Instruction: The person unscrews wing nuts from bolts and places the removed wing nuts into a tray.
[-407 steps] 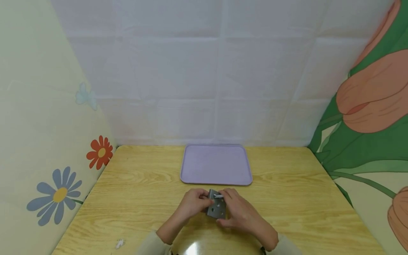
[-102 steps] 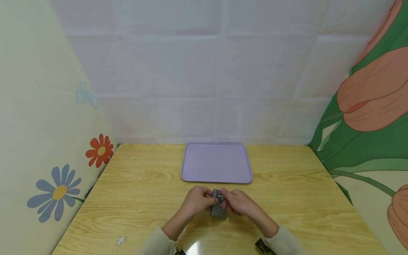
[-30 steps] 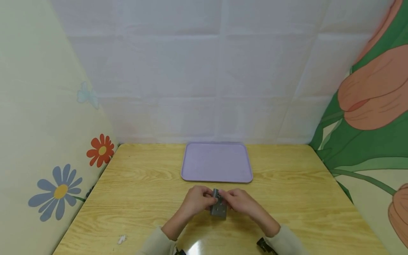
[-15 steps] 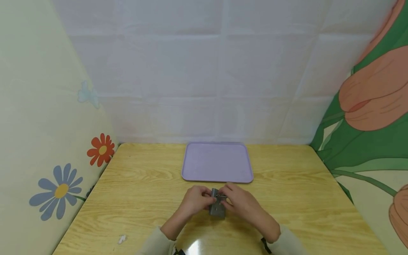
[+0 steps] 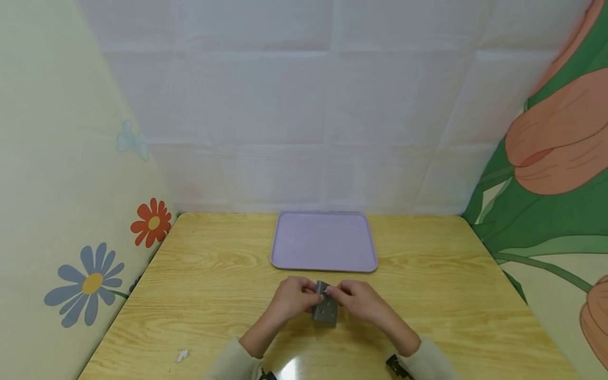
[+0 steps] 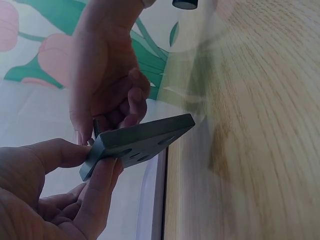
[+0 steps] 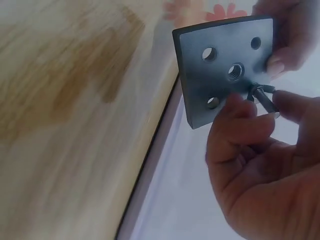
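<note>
My left hand (image 5: 294,299) pinches the edge of a small grey metal plate (image 5: 325,312), thumb on one face and fingers behind. In the right wrist view the plate is square, with a threaded hole in the middle and round holes near its corners. A threaded bolt (image 7: 266,101) stands out of one corner, with what looks like a wing nut (image 7: 254,91) on it against the plate. My right hand (image 5: 358,301) has its thumb and curled fingers at this wing nut. From the left wrist, the bolt (image 6: 96,127) shows between the plate and the right fingertips.
Beyond the hands, a shallow lilac tray (image 5: 324,243) lies on the wood-grain table (image 5: 214,301). A small white patch (image 5: 182,355) shows at the front left. Pale cloth (image 5: 256,105) hangs behind, with flower-printed sheets at both sides.
Half a second ago the right fingers were spread around the bolt; now they are drawn in at the wing nut, the hand slightly lower. The left hand keeps the plate nearly still throughout.
</note>
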Motion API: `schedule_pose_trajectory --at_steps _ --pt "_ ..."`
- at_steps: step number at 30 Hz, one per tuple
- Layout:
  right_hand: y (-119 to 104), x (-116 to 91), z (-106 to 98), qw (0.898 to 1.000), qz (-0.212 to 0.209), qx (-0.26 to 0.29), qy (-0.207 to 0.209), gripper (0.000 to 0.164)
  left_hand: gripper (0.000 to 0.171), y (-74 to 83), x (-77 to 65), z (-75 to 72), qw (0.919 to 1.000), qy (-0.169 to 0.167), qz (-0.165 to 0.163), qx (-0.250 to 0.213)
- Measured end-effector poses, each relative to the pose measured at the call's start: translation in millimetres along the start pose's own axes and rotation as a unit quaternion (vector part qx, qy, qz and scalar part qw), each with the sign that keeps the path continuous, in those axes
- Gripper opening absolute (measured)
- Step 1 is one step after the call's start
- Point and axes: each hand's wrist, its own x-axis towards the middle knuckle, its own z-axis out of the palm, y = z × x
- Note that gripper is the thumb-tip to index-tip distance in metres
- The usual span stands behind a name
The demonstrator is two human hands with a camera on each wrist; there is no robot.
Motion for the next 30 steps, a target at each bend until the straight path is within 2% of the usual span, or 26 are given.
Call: schedule_pose_trajectory --at_steps 4,6,8,9,10,11,14,15,16,17,18,20,22,23,24,25,27,30 --pt "0 1 1 0.999 -0.042 -0.02 0.007 0.025 0.021 0.5 -0.8 1.4 1.0 0.0 0.004 -0.004" --pt "-2 0 2 0.996 -0.066 -0.062 0.024 0.018 0.02 1.0 -1.1 1.5 1.0 0.0 0.005 -0.003" --pt "-3 -2 2 0.986 -0.103 -0.119 0.047 0.014 0.021 0.9 -0.7 1.4 1.0 -0.001 0.006 -0.002" --pt "-2 -3 2 0.977 -0.129 -0.157 0.061 0.015 0.02 0.7 -0.5 1.3 1.0 -0.001 0.004 -0.001" --pt "-1 -3 2 0.964 -0.163 -0.196 0.076 0.017 0.02 0.6 -0.3 1.1 1.0 -0.001 0.002 0.0" --pt "0 -3 2 0.947 -0.201 -0.234 0.094 0.02 0.02 0.5 0.0 0.9 1.0 -0.002 0.001 -0.001" --pt "5 -2 3 0.883 -0.31 -0.318 0.15 0.029 0.02 -0.2 0.9 0.6 1.0 -0.003 0.0 -0.005" --pt "7 -2 3 0.87 -0.333 -0.326 0.162 0.03 0.02 -0.2 1.0 0.5 1.0 -0.003 0.001 -0.007" --pt "7 -1 3 0.863 -0.347 -0.325 0.169 0.031 0.02 -0.3 1.3 0.4 1.0 -0.003 0.001 -0.009" --pt "8 -1 3 0.866 -0.346 -0.318 0.17 0.03 0.02 -0.3 1.4 0.3 1.0 -0.003 0.002 -0.009" --pt "7 -2 3 0.879 -0.332 -0.3 0.163 0.027 0.02 -0.1 1.4 0.2 1.0 -0.003 0.003 -0.008" --pt "5 -3 2 0.922 -0.271 -0.239 0.137 0.02 0.02 0.4 1.4 0.0 1.0 -0.001 0.004 -0.005" --pt "2 -3 1 0.965 -0.179 -0.164 0.104 0.021 0.021 1.3 0.9 -0.3 1.0 0.001 0.004 -0.003" --pt "0 -3 1 0.979 -0.131 -0.128 0.087 0.028 0.021 1.9 0.6 -0.3 1.0 0.002 0.004 -0.002" --pt "-1 -2 0 0.989 -0.088 -0.093 0.071 0.034 0.021 2.3 0.4 -0.2 1.0 0.002 0.004 -0.002" --pt "-2 -2 0 0.995 -0.052 -0.067 0.054 0.041 0.022 2.5 0.1 0.0 1.0 0.002 0.003 -0.001" --pt "-3 -3 0 0.999 -0.003 -0.031 0.024 0.051 0.022 3.3 -0.4 0.3 1.0 0.001 0.002 0.0" --pt "-3 -4 1 1.0 0.024 0.0 -0.005 0.054 0.022 3.9 -0.5 0.9 1.0 0.0 0.002 0.006"
